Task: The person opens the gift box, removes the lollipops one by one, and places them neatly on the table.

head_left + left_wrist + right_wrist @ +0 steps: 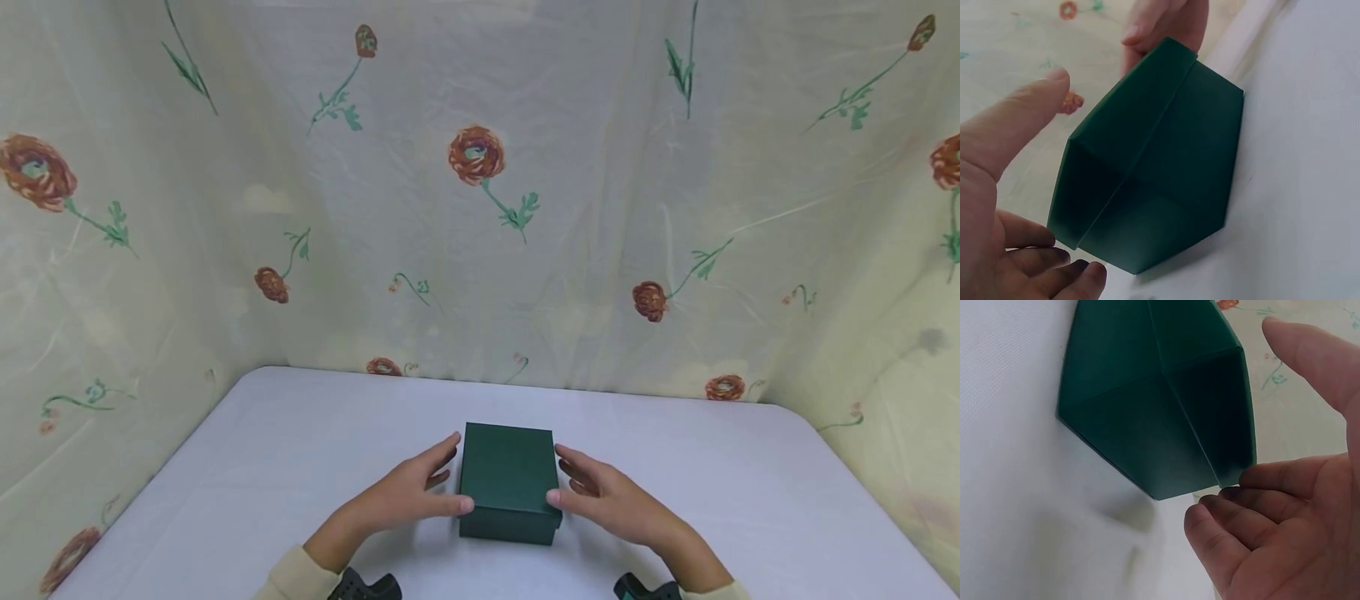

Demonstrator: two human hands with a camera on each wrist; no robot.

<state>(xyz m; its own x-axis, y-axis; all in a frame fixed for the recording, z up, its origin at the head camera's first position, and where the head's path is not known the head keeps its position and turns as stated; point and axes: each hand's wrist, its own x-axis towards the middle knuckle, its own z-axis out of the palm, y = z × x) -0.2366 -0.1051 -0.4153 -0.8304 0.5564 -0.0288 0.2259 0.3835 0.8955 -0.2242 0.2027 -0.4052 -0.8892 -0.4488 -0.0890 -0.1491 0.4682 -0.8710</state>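
Backdrop: a pale floral curtain [480,208] hangs from nine through twelve to three o'clock around the work area, printed with rust-red blooms on green stems.

Surface: a white table [262,450] with rounded far corners fills the lower half of the head view.

Item: one dark green box [510,482], lid seated on its base, stands flat on the table at six o'clock, near the front edge and between both hands. The lid's seam shows in both wrist views.

Left hand [408,496]: at the box's nine o'clock side, spread wide with fingers straight. The head view suggests the thumb tip meets the lid's near corner; the left wrist view does not confirm this. Nothing is gripped.

Right hand [600,496]: at the box's three o'clock side, likewise spread wide, fingers relaxed. In the right wrist view the fingertips [1254,478] lie at the lid's edge; firm contact cannot be confirmed.

Cream sleeve cuffs sit at both wrists.
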